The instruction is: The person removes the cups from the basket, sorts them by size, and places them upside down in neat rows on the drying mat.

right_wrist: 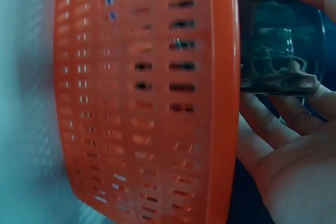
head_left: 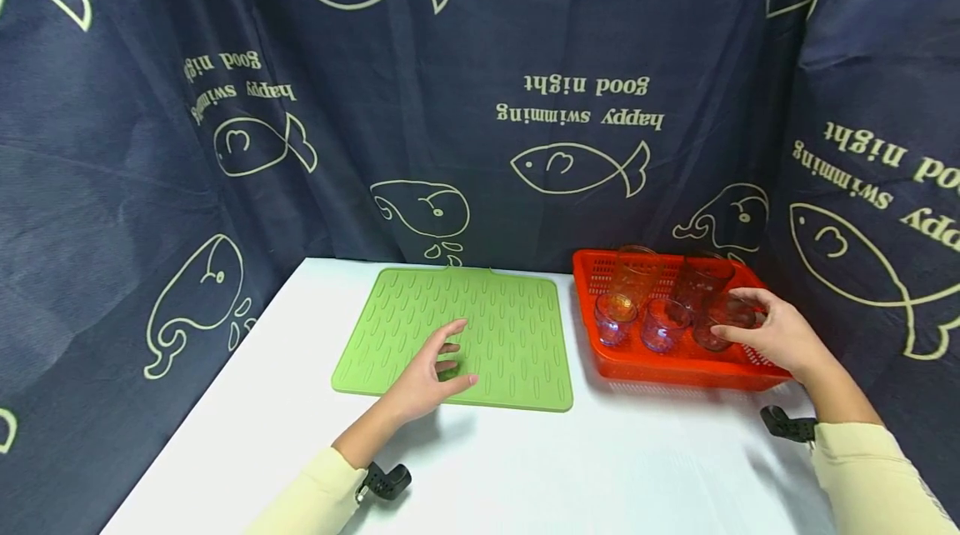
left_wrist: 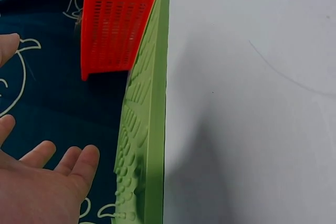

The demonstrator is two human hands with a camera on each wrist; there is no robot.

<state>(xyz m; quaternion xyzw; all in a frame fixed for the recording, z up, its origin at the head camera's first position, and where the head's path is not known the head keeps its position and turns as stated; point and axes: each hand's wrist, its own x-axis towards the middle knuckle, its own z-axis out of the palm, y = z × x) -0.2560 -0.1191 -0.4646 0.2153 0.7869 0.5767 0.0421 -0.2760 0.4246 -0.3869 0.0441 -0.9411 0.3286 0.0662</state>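
Observation:
My right hand reaches over the right end of a red plastic basket. Its thumb and fingers curl round a dark, see-through drinking glass that stands inside. Seen from the right wrist, the thumb is on one side of that glass and the fingers on the other, above the basket's rim. Above the near part of a green ribbed mat hovers my left hand, fingers spread and loosely bent, holding nothing.
Two small clear glasses stand at the basket's front, left of the held one. Behind them are a taller amber-tinted glass and a dark glass. A dark blue printed curtain encloses the back and sides of the white table.

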